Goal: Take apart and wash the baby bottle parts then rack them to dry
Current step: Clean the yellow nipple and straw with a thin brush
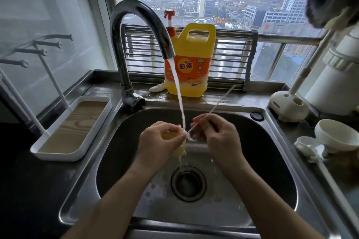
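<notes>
Sink (116, 141), tap (136, 11) running. Left hand (159, 137) grips yellowish part (179, 149), right hand (217, 137) pinches thin straw-like piece (219, 103), its long axis slanting toward counter's back-right; drying rack (58, 158) at left edge.

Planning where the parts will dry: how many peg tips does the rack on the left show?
4 peg tips, fanned above the white tray: top, second, third, lowest. More may lie beyond the frame's left edge.

can't identify the yellowish part (179, 150), mostly buried in the left hand (159, 139). can't name the thin blurred strand (219, 103) pinched by the right hand (217, 137).
</notes>
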